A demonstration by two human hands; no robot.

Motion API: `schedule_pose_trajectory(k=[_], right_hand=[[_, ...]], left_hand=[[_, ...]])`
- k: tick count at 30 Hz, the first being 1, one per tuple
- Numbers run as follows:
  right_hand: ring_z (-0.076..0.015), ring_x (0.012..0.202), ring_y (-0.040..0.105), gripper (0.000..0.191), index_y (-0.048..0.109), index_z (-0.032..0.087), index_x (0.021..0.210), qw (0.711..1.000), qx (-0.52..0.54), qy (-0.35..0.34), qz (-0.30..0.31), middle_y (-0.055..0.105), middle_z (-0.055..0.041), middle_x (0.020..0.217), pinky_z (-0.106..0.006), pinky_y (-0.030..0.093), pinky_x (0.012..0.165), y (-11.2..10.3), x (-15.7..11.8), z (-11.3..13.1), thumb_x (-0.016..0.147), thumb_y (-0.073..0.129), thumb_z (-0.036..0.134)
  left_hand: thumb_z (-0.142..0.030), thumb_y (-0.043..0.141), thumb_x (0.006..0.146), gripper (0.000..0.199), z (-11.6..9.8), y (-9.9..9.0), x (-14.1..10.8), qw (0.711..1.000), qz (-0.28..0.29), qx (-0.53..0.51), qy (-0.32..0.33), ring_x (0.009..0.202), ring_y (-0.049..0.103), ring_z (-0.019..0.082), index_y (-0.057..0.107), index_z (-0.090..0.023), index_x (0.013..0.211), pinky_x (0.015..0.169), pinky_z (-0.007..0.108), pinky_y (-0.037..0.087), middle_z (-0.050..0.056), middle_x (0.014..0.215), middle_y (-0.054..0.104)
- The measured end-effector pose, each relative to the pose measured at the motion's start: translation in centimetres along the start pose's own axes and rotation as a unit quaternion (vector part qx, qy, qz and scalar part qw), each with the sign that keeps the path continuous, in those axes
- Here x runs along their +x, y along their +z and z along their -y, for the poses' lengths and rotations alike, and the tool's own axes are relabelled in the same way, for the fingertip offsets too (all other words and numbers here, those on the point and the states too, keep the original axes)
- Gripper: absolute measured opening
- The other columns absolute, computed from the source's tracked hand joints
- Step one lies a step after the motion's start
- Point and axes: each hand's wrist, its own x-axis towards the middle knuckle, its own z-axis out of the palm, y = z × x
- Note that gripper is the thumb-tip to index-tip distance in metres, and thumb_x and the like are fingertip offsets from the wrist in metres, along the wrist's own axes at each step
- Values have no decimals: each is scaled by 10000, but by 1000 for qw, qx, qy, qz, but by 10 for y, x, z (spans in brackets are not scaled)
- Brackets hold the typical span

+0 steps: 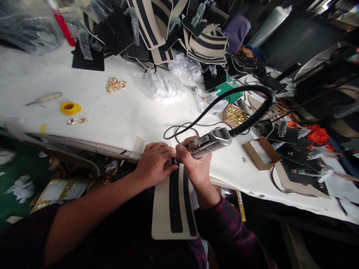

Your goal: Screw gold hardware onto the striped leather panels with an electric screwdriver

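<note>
My right hand [198,164] is wrapped round a grey electric screwdriver [211,142], whose black cord loops up and back to the right. The tool's tip points left toward a small metal fitting [175,161] between my hands; the tip itself is hidden by my fingers. My left hand [157,162] is closed on the upper end of a beige panel with black stripes [165,209], thumb beside the fitting. The panel's top lies at the table's edge, and its rounded lower end hangs over my lap.
On the white table [126,116] lie gold hardware [115,85], a yellow tape roll [70,108] and an awl-like tool [46,98]. Striped panels [207,45] are piled at the back. A box of gold pieces [235,115] and an open carton [260,153] stand right.
</note>
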Motion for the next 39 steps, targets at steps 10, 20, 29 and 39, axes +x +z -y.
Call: schedule_pose_trajectory(k=[10, 20, 29, 39], right_hand=[[-139, 547, 536, 372, 604, 230, 759, 999, 24, -3, 22, 570, 33, 620, -289, 482, 534, -5, 3, -13, 870, 808, 521], [-124, 520, 528, 415, 586, 211, 719, 1000, 19, 19, 9, 566, 39, 586, -269, 450, 499, -1, 0, -11, 827, 844, 517], [-143, 622, 587, 531, 658, 192, 740, 994, 58, 28, 93, 652, 12, 682, -276, 531, 584, -8, 9, 9, 590, 963, 600], [-211, 842, 672, 591, 722, 189, 1130, 974, -220, -10, 58, 738, -37, 935, -315, 514, 778, -39, 34, 18, 819, 785, 688]], left_hand=[[-396, 757, 908, 275, -1, -1, 0, 1000, 2, 3, 3, 1317, 577, 318, 719, -282, 1155, 1087, 534, 408, 38, 1342, 727], [-395, 700, 956, 219, -1, 0, 0, 1000, -5, 7, 10, 1321, 577, 312, 711, -282, 1143, 1073, 523, 415, 40, 1353, 721], [-365, 710, 932, 406, -3, 0, -1, 1000, -12, 24, 13, 1299, 592, 332, 671, -275, 1325, 1091, 528, 440, 87, 1318, 718], [-351, 759, 909, 233, -9, -1, 0, 999, 5, 31, 10, 1310, 579, 309, 726, -267, 1124, 1089, 512, 426, 52, 1299, 742]])
